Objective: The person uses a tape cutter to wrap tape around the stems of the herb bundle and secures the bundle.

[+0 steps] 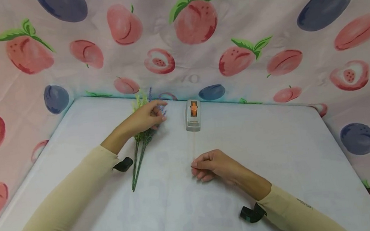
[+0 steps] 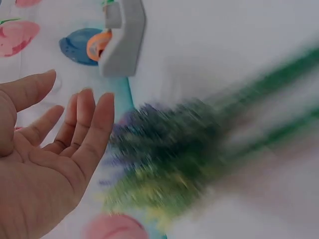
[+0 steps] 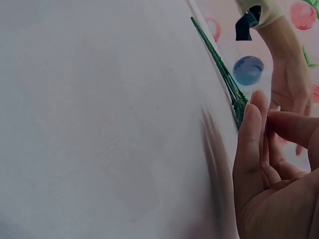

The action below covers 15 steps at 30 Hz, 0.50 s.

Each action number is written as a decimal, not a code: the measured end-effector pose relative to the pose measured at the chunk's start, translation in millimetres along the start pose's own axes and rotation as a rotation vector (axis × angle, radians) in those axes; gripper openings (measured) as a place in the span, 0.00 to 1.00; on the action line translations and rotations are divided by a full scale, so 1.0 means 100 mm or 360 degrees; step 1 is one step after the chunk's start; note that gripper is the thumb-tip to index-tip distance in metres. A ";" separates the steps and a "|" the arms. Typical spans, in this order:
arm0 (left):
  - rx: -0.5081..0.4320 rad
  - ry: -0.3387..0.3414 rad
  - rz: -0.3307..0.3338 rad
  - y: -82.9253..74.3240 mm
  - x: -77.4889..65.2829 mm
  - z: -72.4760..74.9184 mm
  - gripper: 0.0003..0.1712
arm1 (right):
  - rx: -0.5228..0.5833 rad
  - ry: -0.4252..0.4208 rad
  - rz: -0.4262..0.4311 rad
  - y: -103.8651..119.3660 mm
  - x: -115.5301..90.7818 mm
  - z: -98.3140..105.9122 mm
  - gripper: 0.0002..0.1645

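A grey tape dispenser [image 1: 193, 124] with an orange roll [image 1: 193, 109] stands near the table's back edge. From it a faint clear strip of tape [image 1: 193, 144] runs toward me, its near end pinched between thumb and finger of my right hand [image 1: 216, 166]. Artificial flowers, yellow-green and purple with green stems [image 1: 138, 161], lie left of the dispenser. Above their heads hovers my left hand [image 1: 142, 118], which partly covers them in the head view. Its fingers are loosely extended and hold nothing in the left wrist view, where the flower heads [image 2: 164, 149] look blurred.
The white table [image 1: 181, 213] ends at the back against a hanging cloth [image 1: 162, 27] printed with peaches and plums. A black wrist device [image 1: 124, 164] sits under the left sleeve, another black device [image 1: 252, 214] under the right sleeve.
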<state>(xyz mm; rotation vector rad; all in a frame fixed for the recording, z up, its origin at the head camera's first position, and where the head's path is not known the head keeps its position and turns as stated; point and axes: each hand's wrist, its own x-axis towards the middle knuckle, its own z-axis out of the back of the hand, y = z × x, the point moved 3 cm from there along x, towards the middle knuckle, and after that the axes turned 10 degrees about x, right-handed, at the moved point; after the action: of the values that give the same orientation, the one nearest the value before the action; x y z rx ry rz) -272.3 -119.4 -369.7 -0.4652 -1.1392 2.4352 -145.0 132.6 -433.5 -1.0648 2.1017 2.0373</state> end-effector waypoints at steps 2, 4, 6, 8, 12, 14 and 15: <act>0.0026 0.0020 0.0011 0.08 -0.10 0.01 0.33 | 0.0010 0.0007 -0.0002 0.00 -0.01 0.00 0.17; 0.0040 0.0043 0.0029 0.16 -0.20 0.01 0.33 | 0.0018 0.0021 0.0000 -0.01 -0.02 0.00 0.18; 0.0037 0.0063 0.0040 0.24 -0.31 0.00 0.32 | 0.0029 0.0029 0.0000 -0.02 -0.03 0.00 0.19; 0.0035 0.0077 0.0048 0.30 -0.41 -0.01 0.32 | 0.0035 0.0033 -0.0001 -0.03 -0.03 0.01 0.19; 0.0049 0.0085 0.0064 0.42 -0.60 0.00 0.31 | 0.0035 0.0029 -0.0006 -0.03 -0.04 0.02 0.19; 0.0094 0.0087 0.0073 0.47 -0.68 0.00 0.29 | 0.0031 0.0035 -0.0003 -0.03 -0.04 0.03 0.18; 0.0115 0.0090 0.0074 0.49 -0.73 0.00 0.29 | 0.0033 0.0034 -0.0005 -0.03 -0.05 0.03 0.18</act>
<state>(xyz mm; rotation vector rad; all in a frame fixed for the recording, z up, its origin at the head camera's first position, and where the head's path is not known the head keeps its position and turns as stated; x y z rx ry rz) -220.7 -183.9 -399.2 -0.5404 -1.0239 2.4773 -141.5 137.7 -434.2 -1.0913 2.1249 2.0073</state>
